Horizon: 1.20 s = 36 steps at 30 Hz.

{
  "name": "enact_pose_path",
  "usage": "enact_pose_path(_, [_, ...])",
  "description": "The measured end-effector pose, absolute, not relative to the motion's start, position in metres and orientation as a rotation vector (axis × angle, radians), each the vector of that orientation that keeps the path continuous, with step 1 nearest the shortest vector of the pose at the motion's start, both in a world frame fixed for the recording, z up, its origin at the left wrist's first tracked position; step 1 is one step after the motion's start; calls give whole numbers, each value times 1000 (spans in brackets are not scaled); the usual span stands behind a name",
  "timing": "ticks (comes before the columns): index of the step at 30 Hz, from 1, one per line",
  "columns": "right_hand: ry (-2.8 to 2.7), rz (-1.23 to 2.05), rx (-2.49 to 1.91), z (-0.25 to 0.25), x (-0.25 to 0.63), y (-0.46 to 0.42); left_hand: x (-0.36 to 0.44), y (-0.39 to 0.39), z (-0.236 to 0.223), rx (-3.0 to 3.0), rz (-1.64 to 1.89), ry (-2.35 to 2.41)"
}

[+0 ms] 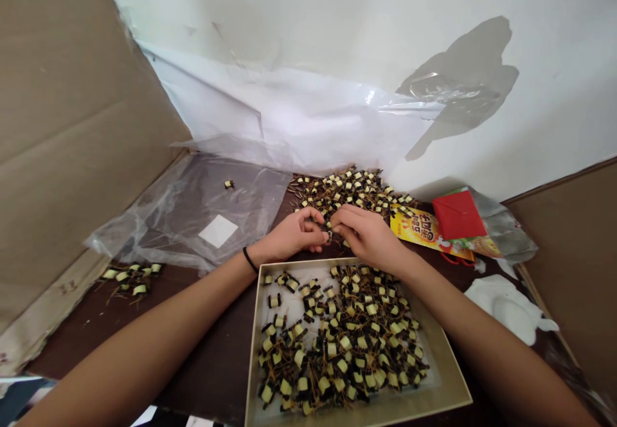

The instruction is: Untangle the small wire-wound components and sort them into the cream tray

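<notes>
My left hand (299, 233), with a black band at the wrist, pinches a small transformer coil (330, 234) with a black bobbin and pale yellow tape. Thumb and fingertips of my right hand (362, 229) are closed together at the same coil, seemingly on its thin wire leads, which are too small to make out clearly. Just beyond both hands lies a heap of similar coils (354, 186) with copper-coloured leads. Below the hands, a shallow cardboard box (456, 385) holds many more of these coils, loosely piled.
Clear plastic sheeting (260, 199) with a white paper square (218, 231) covers the table's left. A few coils (132, 276) lie near the left cardboard wall (72, 125). At right are a yellow snack packet (417, 226), a red envelope (460, 215) and white crumpled plastic (506, 305).
</notes>
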State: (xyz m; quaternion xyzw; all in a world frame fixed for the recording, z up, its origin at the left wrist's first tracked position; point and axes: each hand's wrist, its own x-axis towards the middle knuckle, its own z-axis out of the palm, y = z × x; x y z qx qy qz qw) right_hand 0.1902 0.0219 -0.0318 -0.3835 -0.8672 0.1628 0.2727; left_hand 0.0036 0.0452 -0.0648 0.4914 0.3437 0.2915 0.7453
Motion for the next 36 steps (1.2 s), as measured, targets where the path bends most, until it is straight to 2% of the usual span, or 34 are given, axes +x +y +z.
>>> enact_pose_path(13, [-2386, 522, -966, -34, 188, 24, 3, 45, -64, 1103, 543, 699])
enact_pose_path(17, [-2216, 731, -1102, -32, 185, 25, 2, 43, -65, 962, 560, 597])
enact_pose_path(24, [-1652, 1420, -1047, -25, 181, 26, -2, 44, -59, 856, 661, 504])
enact_pose_path(36, [-1174, 1654, -880, -7, 186, 18, 15, 41, -1, 892, 635, 640])
